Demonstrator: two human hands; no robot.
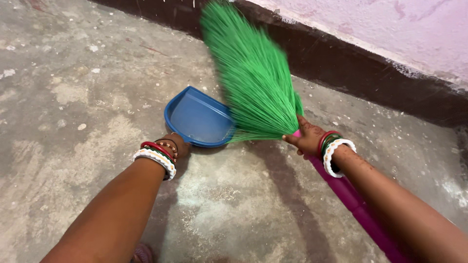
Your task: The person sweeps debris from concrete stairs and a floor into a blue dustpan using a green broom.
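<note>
Left hand grips the near edge of the blue plastic dustpan, flat on the rough grey concrete floor. Right hand is closed around the pink handle of the green-bristled plastic broom (bristles blurred), bristles just right of the dustpan, fanning toward the far dark wall base.

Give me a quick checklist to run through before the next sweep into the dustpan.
1. Left hand on the dustpan: ok, it grips the near edge.
2. Right hand on the broom: ok, it grips where the pink handle meets the green bristles.
3. Dustpan flat on the floor: cannot tell, the far lip may be raised.
4. Bristles at the pan: not ok, they fan up toward the wall, blurred.
5. Dirt left to gather: ok, pale crumbs lie scattered on the floor.
6. Pan's contents: cannot tell.
</note>
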